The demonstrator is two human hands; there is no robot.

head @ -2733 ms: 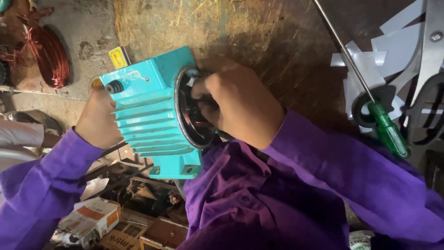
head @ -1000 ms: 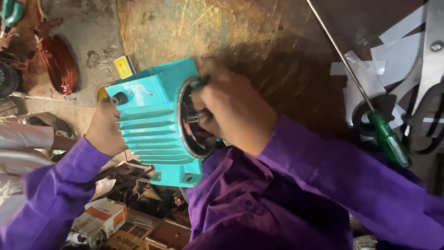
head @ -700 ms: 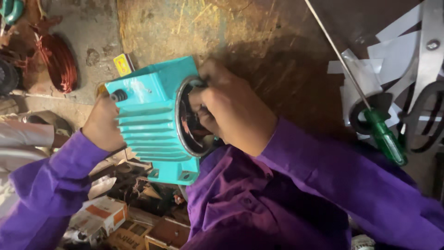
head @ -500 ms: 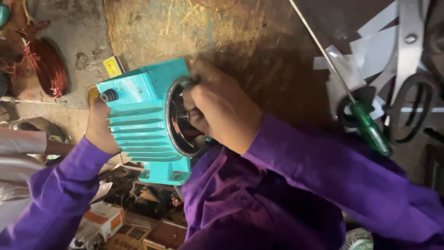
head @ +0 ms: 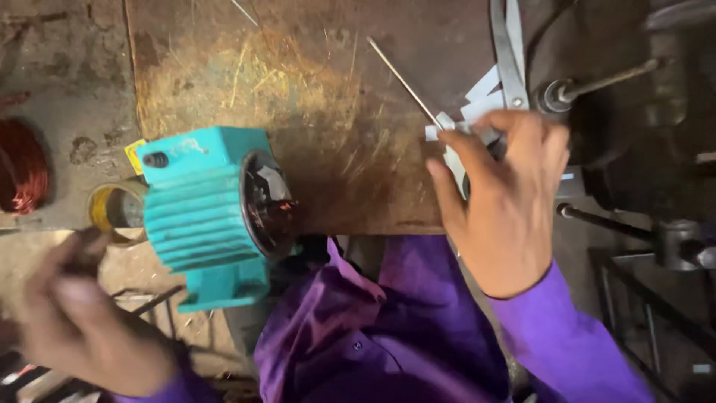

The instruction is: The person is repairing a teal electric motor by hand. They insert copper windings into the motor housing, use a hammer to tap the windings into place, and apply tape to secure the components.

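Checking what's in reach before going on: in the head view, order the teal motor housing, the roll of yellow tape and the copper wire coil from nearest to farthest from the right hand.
From the right hand:
1. Teal motor housing, to its left at the bench edge.
2. Roll of yellow tape, just past the housing.
3. Copper wire coil, at the far left edge.

Dim, warm overhead light on the bench (head: 313,82), deep shadow at right, motion-blurred left hand (head: 89,328).
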